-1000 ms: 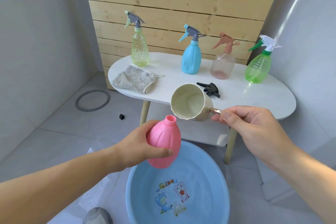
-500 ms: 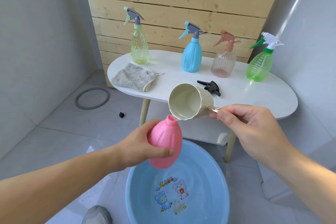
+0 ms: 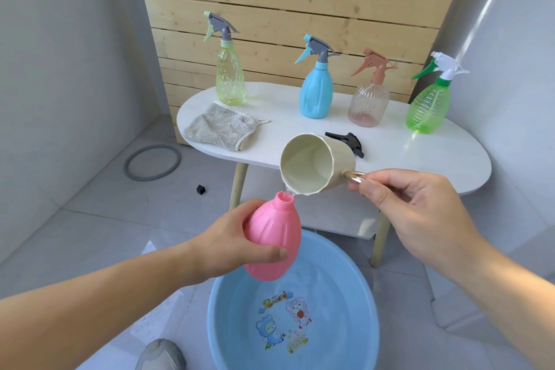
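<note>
My left hand (image 3: 228,245) grips a pink bottle (image 3: 271,234) with no cap, its open neck pointing up and a little right. My right hand (image 3: 411,213) holds the metal handle of a cream ladle cup (image 3: 315,167). The cup is tipped to the left, its lip just above the bottle's neck, and a thin stream of water runs from it into the opening. Both are held over a blue basin (image 3: 294,309) with cartoon figures on its bottom and some water in it.
A white oval table (image 3: 420,156) behind carries several spray bottles, a grey cloth (image 3: 220,131) and a loose black spray head (image 3: 348,141). A grey ring (image 3: 152,162) and a small black cube lie on the tiled floor. A wooden slat wall stands behind.
The cup has tipped further and come down to the bottle's neck; water now runs from its lip. The pink bottle has stayed almost still.
</note>
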